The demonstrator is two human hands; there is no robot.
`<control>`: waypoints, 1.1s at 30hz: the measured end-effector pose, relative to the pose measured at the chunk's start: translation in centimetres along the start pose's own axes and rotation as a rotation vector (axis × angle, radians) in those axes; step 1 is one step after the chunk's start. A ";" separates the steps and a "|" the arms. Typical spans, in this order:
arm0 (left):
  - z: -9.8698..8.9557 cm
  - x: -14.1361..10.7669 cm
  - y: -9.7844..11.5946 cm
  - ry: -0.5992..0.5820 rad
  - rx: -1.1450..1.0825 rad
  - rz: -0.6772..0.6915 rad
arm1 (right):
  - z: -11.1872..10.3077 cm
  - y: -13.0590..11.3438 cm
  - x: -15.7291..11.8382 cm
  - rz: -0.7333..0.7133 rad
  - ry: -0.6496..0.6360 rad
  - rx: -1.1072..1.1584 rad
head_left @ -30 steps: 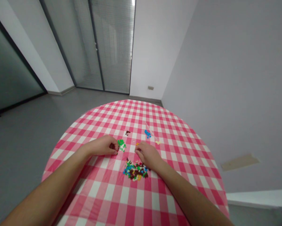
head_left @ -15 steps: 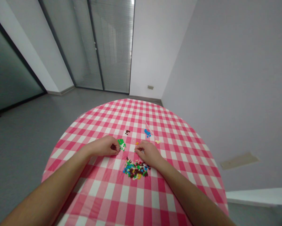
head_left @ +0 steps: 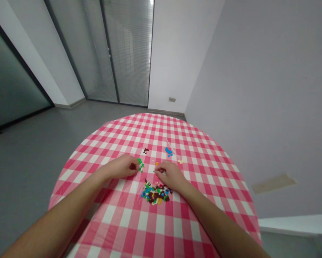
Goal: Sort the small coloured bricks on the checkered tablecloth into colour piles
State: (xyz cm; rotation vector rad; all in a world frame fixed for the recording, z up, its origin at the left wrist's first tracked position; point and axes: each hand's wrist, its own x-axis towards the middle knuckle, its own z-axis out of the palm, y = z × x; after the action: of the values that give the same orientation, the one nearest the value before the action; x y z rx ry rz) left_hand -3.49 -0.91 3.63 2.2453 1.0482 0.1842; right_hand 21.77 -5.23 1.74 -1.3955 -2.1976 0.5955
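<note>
My left hand (head_left: 125, 166) rests at the left edge of a small pile of green pieces (head_left: 140, 165). Its thumb and fingers are curled together, and whatever lies between them is hidden. Across from it, my right hand (head_left: 171, 175) is closed in a pinch; a tiny greenish speck shows at the fingertips, too small to name. Just beyond that hand lie a few yellow-orange pieces (head_left: 157, 163). Closer to me, a mixed heap of small toy-brick-like pieces (head_left: 155, 193) in brown, blue, green, white, red and yellow sits below both hands.
Farther back lie dark brown pieces (head_left: 146, 151) and a cluster of blue pieces (head_left: 168, 152). Cream pieces (head_left: 180, 161) are to the right of these. A red-and-white checked cloth (head_left: 161, 129) covers the round table. Glass doors and walls stand behind it.
My left hand has shifted slightly right and now covers part of the green pieces. My right hand has barely moved and keeps its pinch.
</note>
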 end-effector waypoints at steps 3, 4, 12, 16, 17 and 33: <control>0.0 -0.1 0.1 -0.004 -0.018 -0.002 | -0.3 -0.1 0.0 0.011 -0.022 0.007; 0.0 -0.1 0.1 -0.002 -0.022 -0.011 | -0.3 -0.1 0.0 0.013 -0.028 0.004; -0.4 -0.5 1.4 -0.046 0.105 -0.046 | -0.2 -0.2 -0.2 -0.037 -0.067 -0.045; -0.4 -0.5 1.3 -0.057 0.087 -0.009 | -0.6 -0.3 -0.4 -0.153 -0.140 -0.062; -0.4 -0.5 1.2 -0.051 0.079 -0.004 | -0.7 -0.3 -0.5 -0.173 -0.157 -0.067; 0.6 0.4 1.0 0.154 0.083 0.049 | -0.4 -0.7 -0.1 -0.155 -0.172 -0.221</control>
State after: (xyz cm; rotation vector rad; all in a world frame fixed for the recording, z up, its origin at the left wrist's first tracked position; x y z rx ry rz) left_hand -2.36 -1.39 3.68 2.3641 1.0991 0.3457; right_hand 21.53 -5.60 2.42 -1.3039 -2.5473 0.4418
